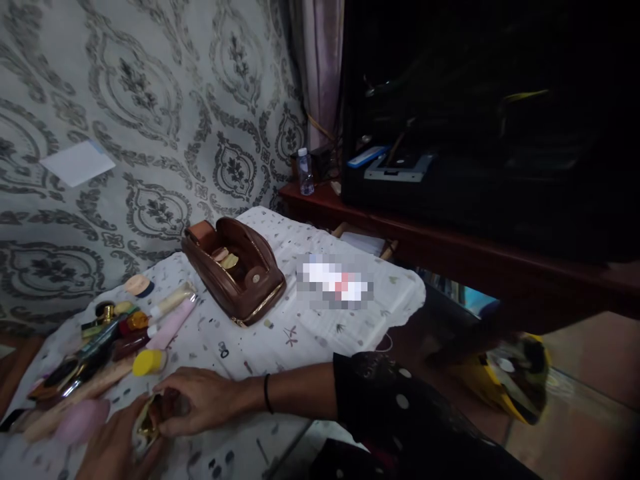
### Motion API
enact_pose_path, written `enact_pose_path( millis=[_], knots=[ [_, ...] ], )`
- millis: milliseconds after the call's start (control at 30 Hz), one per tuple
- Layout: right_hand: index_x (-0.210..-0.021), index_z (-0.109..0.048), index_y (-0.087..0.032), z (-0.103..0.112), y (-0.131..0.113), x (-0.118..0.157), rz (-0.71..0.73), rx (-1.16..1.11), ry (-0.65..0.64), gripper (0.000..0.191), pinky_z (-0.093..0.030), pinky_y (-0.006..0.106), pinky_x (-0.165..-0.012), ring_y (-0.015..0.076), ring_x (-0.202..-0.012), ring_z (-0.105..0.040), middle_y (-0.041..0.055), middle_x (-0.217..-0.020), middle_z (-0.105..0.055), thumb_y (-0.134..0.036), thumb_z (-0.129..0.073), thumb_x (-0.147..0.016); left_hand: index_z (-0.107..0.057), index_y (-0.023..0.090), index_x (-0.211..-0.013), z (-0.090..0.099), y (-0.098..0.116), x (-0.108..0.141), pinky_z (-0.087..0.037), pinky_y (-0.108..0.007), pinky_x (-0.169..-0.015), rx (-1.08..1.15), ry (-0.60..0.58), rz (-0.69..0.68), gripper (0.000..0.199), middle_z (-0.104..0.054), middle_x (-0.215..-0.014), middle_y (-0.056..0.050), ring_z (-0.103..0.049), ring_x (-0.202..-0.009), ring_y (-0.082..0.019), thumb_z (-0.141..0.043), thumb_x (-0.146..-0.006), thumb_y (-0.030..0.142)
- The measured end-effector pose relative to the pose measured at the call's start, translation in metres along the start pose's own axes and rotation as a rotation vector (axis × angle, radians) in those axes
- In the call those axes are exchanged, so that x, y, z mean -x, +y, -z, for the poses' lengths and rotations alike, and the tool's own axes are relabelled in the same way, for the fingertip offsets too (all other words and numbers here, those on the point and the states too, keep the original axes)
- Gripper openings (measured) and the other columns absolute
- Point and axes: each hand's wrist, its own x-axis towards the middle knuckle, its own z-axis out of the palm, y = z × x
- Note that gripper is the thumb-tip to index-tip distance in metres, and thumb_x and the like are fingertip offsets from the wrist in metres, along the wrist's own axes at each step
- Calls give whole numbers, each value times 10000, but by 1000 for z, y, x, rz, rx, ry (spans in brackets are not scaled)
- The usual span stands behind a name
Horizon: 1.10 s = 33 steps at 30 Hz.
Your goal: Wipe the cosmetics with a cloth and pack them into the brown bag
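Note:
At the bottom left, my left hand (114, 440) is closed around a small gold and white item (145, 430), perhaps a cosmetic container. My right hand (200, 400) reaches in from the right, its fingers pinching the same item; they partly hide it. Just beyond the hands sits a small yellow-capped container (149, 362). A pink puff or sponge (83, 421) lies left of my left hand. Farther off, a brown cosmetic bag (213, 283) stands unzipped, with a few small things inside.
Makeup items, among them a pink tube (175, 320) and a round compact (139, 285), are heaped on the left of the printed white cloth (270, 373). A blurred-out object (335, 280) lies right of the bag. A water bottle (305, 172) stands on the dark wooden cabinet (450, 243).

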Motion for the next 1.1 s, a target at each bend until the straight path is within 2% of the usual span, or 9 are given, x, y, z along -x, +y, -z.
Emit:
enact_pose_path(
  millis=[167, 267, 333, 467, 600, 767, 833, 967, 1100],
  knots=[
    [-1164, -622, -134, 6, -5, 1, 39, 2, -58, 432, -477, 238, -937, 179, -1028, -622, 53, -1059, -678, -324, -761, -803, -577, 289, -1242, -11, 2, 15, -573, -496, -820, -20, 1, -54, 610, -739, -1082, -96, -690, -983, -364, -639, -701, 564],
    [-1163, -619, -110, 7, -6, 0, 49, -9, -53, 460, -478, 221, -901, 163, -966, -624, 50, -1000, -672, -331, -776, -791, -521, 254, -1309, -11, 1, 17, -587, -494, -795, 5, 23, -56, 666, -732, -1100, -102, -695, -987, -357, -617, -737, 582],
    [-1181, -610, -91, 7, -4, -1, 69, -26, -49, 475, -481, 209, -863, 148, -916, -627, 47, -963, -675, -329, -770, -802, -539, 266, -1291, -9, 0, 18, -592, -487, -809, 51, 61, -18, 656, -722, -1120, -98, -687, -1031, -357, -626, -724, 585],
    [-1065, -654, -123, 7, 0, -3, 93, -110, -74, 328, -483, 184, -806, 111, -843, -629, 15, -915, -684, -309, -761, -817, -589, 313, -1222, -4, 4, 23, -603, -455, -817, 166, 118, 134, 615, -711, -1137, -63, -670, -1082, -349, -648, -680, 598],
    [-992, -673, -136, 9, 1, -3, 67, -95, -47, 307, -478, 181, -825, 117, -877, -631, 13, -925, -682, -350, -776, -797, -600, 288, -1179, 5, 26, 26, -582, -453, -892, 254, 143, 312, 593, -682, -1215, -61, -648, -1121, -341, -619, -702, 640],
    [-1060, -674, -124, 16, 5, -5, 58, 25, -90, 371, -472, 202, -866, 140, -941, -627, 47, -1002, -684, -386, -758, -811, -593, 220, -1113, 15, 54, 17, -426, -556, -1082, 366, 257, 402, 546, -646, -1245, -111, -597, -1194, -354, -580, -747, 625],
    [-1097, -669, -116, 19, 8, -5, 54, 70, -124, 404, -480, 214, -847, 145, -919, -631, 63, -1018, -686, -413, -733, -832, -601, 217, -1070, 17, 53, 14, -392, -556, -1110, 372, 318, 411, 498, -639, -1241, -113, -577, -1221, -352, -570, -766, 610],
    [-1155, -654, -119, 23, 11, -4, 59, 89, -155, 462, -488, 231, -858, 154, -926, -634, 69, -1053, -691, -425, -741, -819, -628, 214, -987, 18, 38, 13, -348, -537, -1146, 394, 327, 387, 444, -649, -1221, -107, -550, -1256, -348, -551, -791, 605],
    [-1196, -636, -126, 24, 12, -4, 54, 75, -189, 537, -488, 225, -861, 158, -958, -634, 67, -1091, -684, -406, -793, -766, -641, 209, -937, 18, 31, 10, -444, -514, -1047, 304, 317, 367, 455, -702, -1075, -97, -638, -1092, -332, -465, -827, 614]
  ],
)
